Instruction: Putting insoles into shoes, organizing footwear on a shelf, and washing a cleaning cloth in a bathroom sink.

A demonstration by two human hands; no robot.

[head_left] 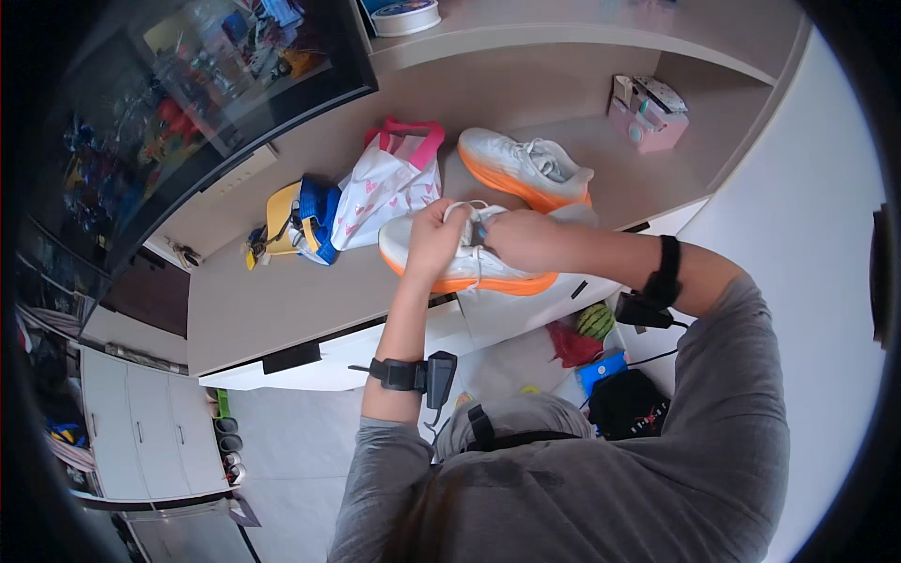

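A white sneaker (398, 242) with an orange sole lies across the front edge of the counter, its toe to the left. Over its lacing my left hand (435, 246) is closed, thumb and fingers pinching the white shoelace (476, 267). My right hand (519, 242) is bent over the shoe's opening close beside it, fingertips closed at the lace; exactly what they pinch is partly hidden. Behind, the matching white and orange sneaker (526, 167) rests on the counter, laces on top.
A white bag with pink handles (389, 188) and a blue and yellow cap (305, 220) sit left on the counter (282, 314). A pink box (648, 114) stands at the far right. Below are a black bag (631, 405) and a green striped ball (595, 321). A dark screen (216, 94) overhangs the upper left.
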